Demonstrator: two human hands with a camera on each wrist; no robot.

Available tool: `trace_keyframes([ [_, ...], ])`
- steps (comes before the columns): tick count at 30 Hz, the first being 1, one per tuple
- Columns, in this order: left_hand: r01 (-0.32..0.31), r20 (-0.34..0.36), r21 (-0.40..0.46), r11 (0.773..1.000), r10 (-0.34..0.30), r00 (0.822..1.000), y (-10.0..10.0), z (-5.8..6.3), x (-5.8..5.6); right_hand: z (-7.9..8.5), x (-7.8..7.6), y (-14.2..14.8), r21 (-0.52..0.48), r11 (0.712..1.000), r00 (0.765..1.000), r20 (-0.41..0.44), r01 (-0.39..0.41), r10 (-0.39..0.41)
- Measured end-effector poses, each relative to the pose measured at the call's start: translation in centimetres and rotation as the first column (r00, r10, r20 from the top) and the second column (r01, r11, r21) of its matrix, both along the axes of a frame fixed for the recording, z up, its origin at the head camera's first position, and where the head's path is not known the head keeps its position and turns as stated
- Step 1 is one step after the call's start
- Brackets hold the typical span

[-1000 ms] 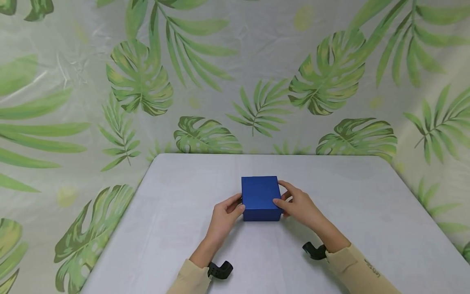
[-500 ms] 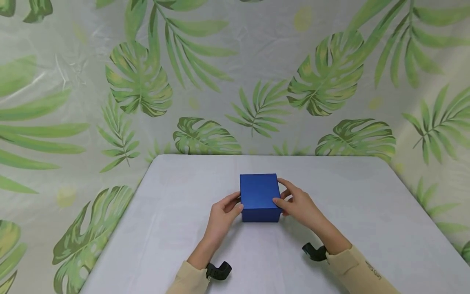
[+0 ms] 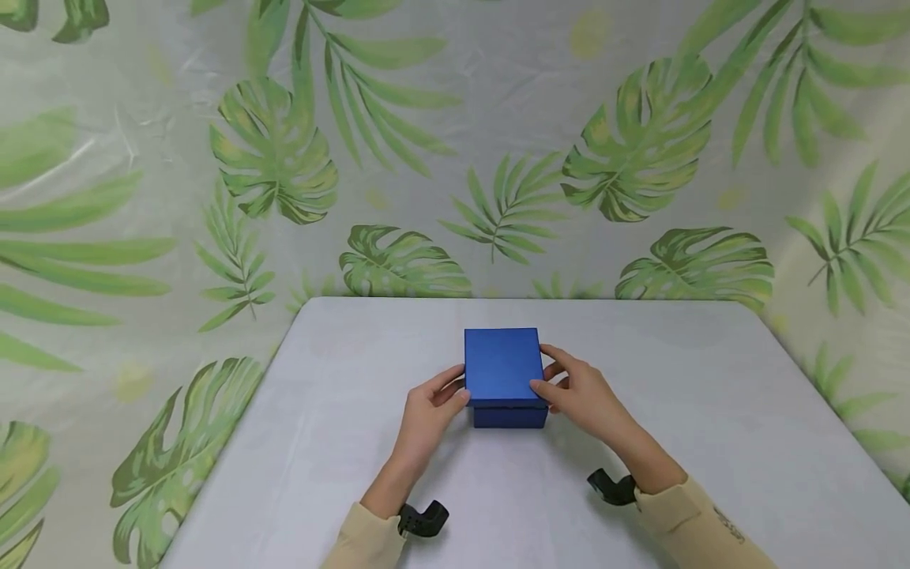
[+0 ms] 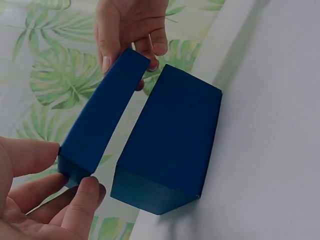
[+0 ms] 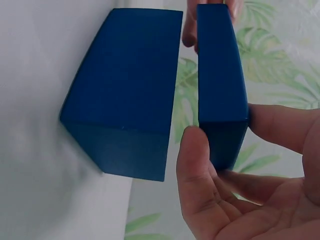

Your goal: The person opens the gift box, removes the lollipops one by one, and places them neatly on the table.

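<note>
A blue box lid [image 3: 502, 363] is raised above its blue box base [image 3: 509, 417], which stands on the white table. Both wrist views show a gap between the lid [image 4: 102, 117] and the base [image 4: 167, 135]. My left hand [image 3: 423, 415] pinches the lid's left side near the front corner, thumb in front and fingers further back. On the opposite side, my right hand [image 3: 584, 399] grips the lid [image 5: 220, 65] between thumb and fingers. What the base holds is hidden under the lid.
White cloth covers the table [image 3: 355, 356], whose far edge meets a leaf-patterned curtain [image 3: 512, 158]. A black wrist camera [image 3: 424, 519] sits on the left wrist and another black camera [image 3: 611, 487] on the right, by beige sleeves.
Over the last second the lid has risen off the base, lifted by both hands. A gap has opened between the two parts, while the base stays on the table.
</note>
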State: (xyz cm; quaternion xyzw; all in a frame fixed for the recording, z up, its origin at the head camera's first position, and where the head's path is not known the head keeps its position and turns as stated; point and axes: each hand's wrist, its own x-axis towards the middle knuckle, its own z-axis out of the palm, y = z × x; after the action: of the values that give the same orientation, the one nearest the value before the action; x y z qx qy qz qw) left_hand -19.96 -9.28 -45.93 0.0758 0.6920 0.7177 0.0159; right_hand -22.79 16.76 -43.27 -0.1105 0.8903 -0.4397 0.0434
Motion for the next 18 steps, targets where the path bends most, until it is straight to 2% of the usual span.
trace_keyframes([
  [4,-0.003,-0.006,-0.008,1.000,0.003,1.000,-0.4,-0.9,-0.8,0.1,0.0,-0.3,0.002,1.000,1.000,-0.006,0.002,-0.002],
  [7,-0.021,-0.024,-0.029,0.999,0.020,1.000,-1.0,-1.1,-1.0,0.3,0.0,-0.8,-0.015,1.000,1.000,-0.013,-0.005,0.005],
  [11,-0.049,-0.050,-0.055,0.997,0.046,0.998,-1.7,-0.7,-0.9,0.7,0.0,-1.5,-0.050,0.999,1.000,-0.017,-0.023,0.022],
  [13,-0.069,-0.048,-0.062,0.996,0.066,0.997,-2.0,0.0,-0.6,0.9,-0.1,-2.0,-0.061,0.998,1.000,-0.014,-0.028,0.027],
  [18,-0.111,-0.052,-0.066,0.992,0.108,0.993,-2.9,0.7,-0.3,1.2,-0.1,-3.4,-0.070,0.997,0.999,-0.023,-0.032,0.031],
])
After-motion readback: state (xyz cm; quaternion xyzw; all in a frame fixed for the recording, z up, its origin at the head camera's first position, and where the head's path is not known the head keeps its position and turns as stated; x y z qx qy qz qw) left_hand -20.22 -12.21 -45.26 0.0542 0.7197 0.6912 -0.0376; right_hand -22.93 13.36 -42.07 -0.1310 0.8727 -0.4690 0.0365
